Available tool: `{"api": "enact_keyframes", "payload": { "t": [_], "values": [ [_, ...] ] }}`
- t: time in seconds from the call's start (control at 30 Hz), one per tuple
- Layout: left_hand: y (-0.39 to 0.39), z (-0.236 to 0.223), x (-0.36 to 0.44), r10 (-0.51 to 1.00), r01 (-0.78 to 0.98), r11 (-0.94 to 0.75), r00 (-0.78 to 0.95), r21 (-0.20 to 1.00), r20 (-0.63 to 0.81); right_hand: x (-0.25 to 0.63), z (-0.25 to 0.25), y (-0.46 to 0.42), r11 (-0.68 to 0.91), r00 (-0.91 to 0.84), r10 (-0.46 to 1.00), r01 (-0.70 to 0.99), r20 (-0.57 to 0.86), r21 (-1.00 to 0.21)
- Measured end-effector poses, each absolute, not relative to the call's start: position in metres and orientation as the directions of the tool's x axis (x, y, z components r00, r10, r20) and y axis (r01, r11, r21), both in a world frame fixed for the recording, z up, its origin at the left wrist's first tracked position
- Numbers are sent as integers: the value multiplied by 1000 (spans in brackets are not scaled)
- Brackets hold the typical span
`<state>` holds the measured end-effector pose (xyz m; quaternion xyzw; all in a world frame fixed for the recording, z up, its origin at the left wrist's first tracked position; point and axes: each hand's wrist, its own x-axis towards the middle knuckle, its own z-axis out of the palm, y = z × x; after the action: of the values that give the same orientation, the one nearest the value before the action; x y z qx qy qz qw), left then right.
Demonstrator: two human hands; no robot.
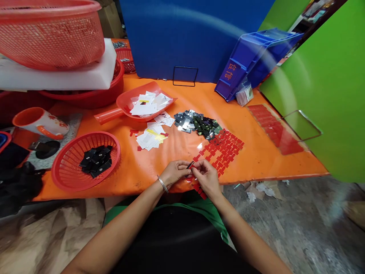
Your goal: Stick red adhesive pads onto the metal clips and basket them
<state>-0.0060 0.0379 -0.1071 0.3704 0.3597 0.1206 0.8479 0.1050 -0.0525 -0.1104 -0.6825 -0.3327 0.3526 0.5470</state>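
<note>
Lower left, a red basket [67, 167] holds black pieces [95, 160]; at centre, both the left hand [174, 172] and right hand [207, 177] pinch one small dark piece [190, 164].

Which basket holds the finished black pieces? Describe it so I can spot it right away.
On the orange table, look left of the person's left hand. The low round red mesh basket sits at the near edge, the only one showing black pieces inside.

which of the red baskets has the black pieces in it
The small red basket at the table's front left; the big one sits stacked high on white foam.
</note>
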Motion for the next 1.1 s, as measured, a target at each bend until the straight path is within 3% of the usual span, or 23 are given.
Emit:
{"api": "enact_keyframes", "payload": {
  "t": [0.13, 0.27, 0.33, 0.73, 0.97, 1.1],
  "values": [
    [32, -108, -2, 556, 31, 667, 644, 744, -526, 101, -109, -56, -192, 543, 838, 217, -44, -957],
    [27, -108, 1, 607, 4, 632, 619, 775, -498, 98, -106, -57, -187, 573, 799, 526, 183, -830],
    [27, -107, 1, 606, 2, 635, 619, 772, -500, 99, -105, -56, -170, 579, 766, 600, 278, -782],
    [28, -113, 1, 589, 1, 645, 636, 764, -499, 106, -104, -49, -195, 594, 784, 513, 182, -836],
    [28, -110, -1, 593, -9, 636, 646, 772, -481, 106, -103, -51, -248, 581, 793, 583, 184, -773],
    [28, -109, -3, 584, -3, 640, 651, 768, -484, 112, -100, -49, -320, 666, 745, 411, 41, -854]
  ]
}}
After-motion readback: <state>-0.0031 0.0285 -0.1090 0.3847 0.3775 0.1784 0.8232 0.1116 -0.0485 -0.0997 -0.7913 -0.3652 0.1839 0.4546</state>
